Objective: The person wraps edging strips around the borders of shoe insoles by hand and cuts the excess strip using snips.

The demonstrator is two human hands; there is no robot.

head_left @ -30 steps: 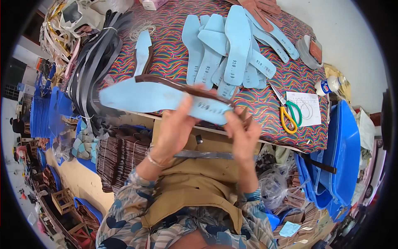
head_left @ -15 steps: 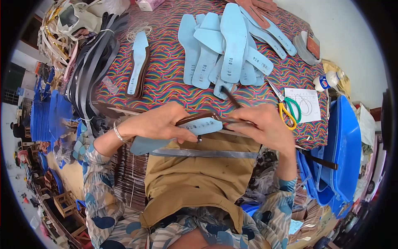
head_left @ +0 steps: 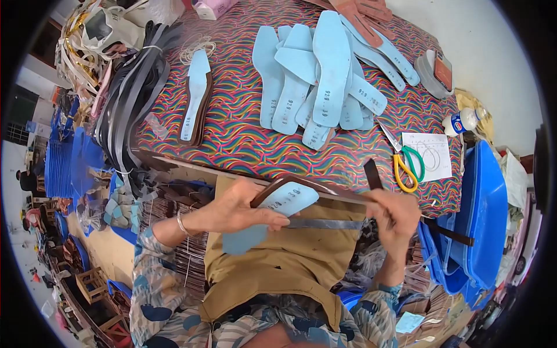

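Observation:
My left hand (head_left: 241, 206) grips a light-blue insole (head_left: 290, 198) stamped with numbers, over the brown apron. A dark brown strip (head_left: 333, 191) runs along the insole's edge and stretches right to my right hand (head_left: 394, 214). That hand is closed on the strip, whose loose end sticks up above the fingers. Beyond my hands, a pile of blue insoles (head_left: 331, 69) lies on the patterned table. A small stack of brown-edged insoles (head_left: 196, 104) rests at the table's left.
Scissors with yellow and green handles (head_left: 405, 168) lie beside a white paper (head_left: 438, 153). Black strips (head_left: 125, 98) hang at the left edge. Blue tubs (head_left: 484, 209) stand at the right, near a white bottle (head_left: 461, 123). Bundled brown pieces (head_left: 188, 255) sit below the table.
The insole has turned and dropped from over the table to the apron. My right hand has moved right and away from it, drawing the strip out.

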